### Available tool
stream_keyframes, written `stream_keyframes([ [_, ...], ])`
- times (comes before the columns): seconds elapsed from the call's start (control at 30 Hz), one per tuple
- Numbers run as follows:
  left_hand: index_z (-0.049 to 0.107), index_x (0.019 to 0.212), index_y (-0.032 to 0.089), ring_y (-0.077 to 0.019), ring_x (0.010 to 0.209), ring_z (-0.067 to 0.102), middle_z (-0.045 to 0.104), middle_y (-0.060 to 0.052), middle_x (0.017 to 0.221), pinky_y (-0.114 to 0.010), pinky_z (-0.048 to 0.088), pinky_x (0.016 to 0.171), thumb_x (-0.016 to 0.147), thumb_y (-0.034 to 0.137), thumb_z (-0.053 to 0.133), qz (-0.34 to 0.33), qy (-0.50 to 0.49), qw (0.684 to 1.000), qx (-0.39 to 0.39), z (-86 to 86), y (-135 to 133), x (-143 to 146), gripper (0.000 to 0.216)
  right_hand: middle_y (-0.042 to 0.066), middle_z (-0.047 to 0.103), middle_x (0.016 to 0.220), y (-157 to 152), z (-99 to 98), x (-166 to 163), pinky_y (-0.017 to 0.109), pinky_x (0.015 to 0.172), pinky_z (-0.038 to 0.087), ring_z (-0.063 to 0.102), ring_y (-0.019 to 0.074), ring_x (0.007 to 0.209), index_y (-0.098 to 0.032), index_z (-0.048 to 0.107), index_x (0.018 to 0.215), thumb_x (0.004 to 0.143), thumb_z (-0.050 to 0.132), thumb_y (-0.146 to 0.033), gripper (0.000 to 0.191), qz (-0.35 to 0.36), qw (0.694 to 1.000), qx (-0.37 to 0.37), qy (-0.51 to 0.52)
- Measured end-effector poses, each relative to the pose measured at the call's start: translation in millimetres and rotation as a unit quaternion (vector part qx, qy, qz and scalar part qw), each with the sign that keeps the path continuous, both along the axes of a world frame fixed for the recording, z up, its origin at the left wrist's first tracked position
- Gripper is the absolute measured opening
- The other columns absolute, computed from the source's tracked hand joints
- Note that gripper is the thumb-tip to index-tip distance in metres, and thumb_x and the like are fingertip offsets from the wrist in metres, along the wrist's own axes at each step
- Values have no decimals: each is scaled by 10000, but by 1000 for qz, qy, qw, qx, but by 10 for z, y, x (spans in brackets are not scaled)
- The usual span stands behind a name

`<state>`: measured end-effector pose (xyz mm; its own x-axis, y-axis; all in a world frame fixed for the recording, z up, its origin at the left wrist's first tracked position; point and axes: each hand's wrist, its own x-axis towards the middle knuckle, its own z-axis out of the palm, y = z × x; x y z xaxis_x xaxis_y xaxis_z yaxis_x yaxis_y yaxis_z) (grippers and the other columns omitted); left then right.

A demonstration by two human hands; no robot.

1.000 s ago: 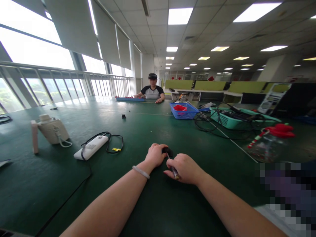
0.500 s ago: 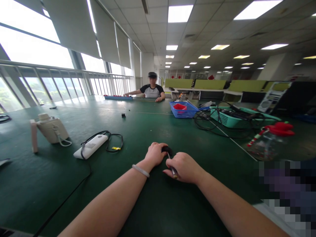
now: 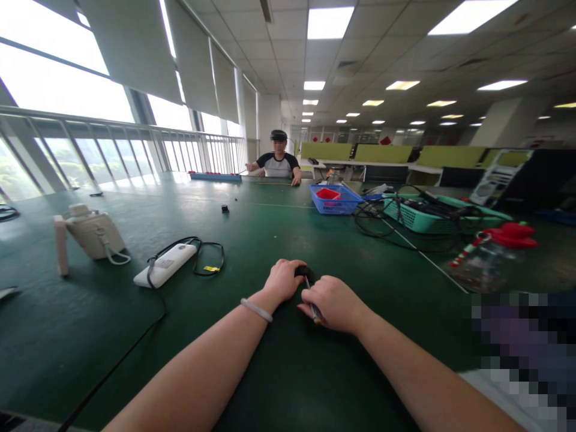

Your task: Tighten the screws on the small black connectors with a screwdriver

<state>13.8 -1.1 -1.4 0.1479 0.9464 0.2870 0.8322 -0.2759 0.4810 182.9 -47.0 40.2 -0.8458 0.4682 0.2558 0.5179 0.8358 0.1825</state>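
Note:
My left hand (image 3: 283,281), a pale bangle at its wrist, is closed on a small black part (image 3: 304,272) resting at the table's surface. What the part is cannot be made out. In my right hand (image 3: 333,302) is a slim screwdriver (image 3: 317,314), its handle mostly covered by the fingers. The screwdriver's thin metal shaft points away from me and its tip meets the black part, or lies right beside it. Both hands are close together on the dark green table (image 3: 270,372).
Left: a white power bank-like device (image 3: 166,265) with a black cable, and a beige bottle (image 3: 95,234). Right: a blue basket (image 3: 335,204), a green basket (image 3: 411,219) with cables, a red-lidded jar (image 3: 486,264). A small black piece (image 3: 225,209) lies ahead; a person (image 3: 279,162) sits opposite.
My right hand has turned very slightly with the screwdriver, whose handle end shows a little less. The left hand stays put. Across the table, the person has raised one hand.

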Motion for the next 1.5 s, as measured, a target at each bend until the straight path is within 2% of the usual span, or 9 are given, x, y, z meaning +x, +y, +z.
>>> stream_keyframes([
  [0.23,652,1184,295,-251,1133,544,689,-39,1119,-353,414,1004,774,289,667,6,-12,1000,-7,-16,14,0,410,33,654,686,32,1,29,322,683,319,550,161,627,-191,606,718,943,467,-281,279,10,997,33,62],
  [0.63,648,1186,290,-246,1134,541,692,-37,1112,-348,415,999,778,279,668,0,-8,1000,-4,4,0,-5,409,31,641,671,41,-8,52,333,720,319,526,161,621,-189,589,694,939,460,-267,287,21,997,41,62],
  [0.8,615,1230,264,-247,1127,540,708,-33,1071,-344,417,1000,764,275,678,4,-26,1000,0,-4,1,-4,470,31,638,674,52,-11,65,330,715,320,524,159,627,-187,585,696,933,464,-257,275,32,997,41,62],
  [0.97,651,1171,276,-248,1119,546,701,-35,1085,-347,426,988,767,274,677,0,-26,1000,1,-5,-1,-1,405,33,629,660,52,-6,81,332,713,324,519,162,625,-185,574,677,923,471,-250,274,36,996,48,70],
  [1.37,655,1152,279,-228,1120,548,686,-35,1089,-334,412,1004,767,276,698,2,-38,999,-12,-5,-2,-15,388,24,592,630,143,-59,170,305,696,365,492,152,609,-187,554,637,919,461,-228,300,39,977,-28,207],
  [1.5,656,1142,281,-228,1120,548,678,-35,1091,-341,412,1008,776,290,695,0,-38,999,-19,10,-13,-13,368,18,565,608,180,-80,214,288,641,376,496,157,616,-194,557,627,932,449,-275,334,-3,956,-82,281],
])
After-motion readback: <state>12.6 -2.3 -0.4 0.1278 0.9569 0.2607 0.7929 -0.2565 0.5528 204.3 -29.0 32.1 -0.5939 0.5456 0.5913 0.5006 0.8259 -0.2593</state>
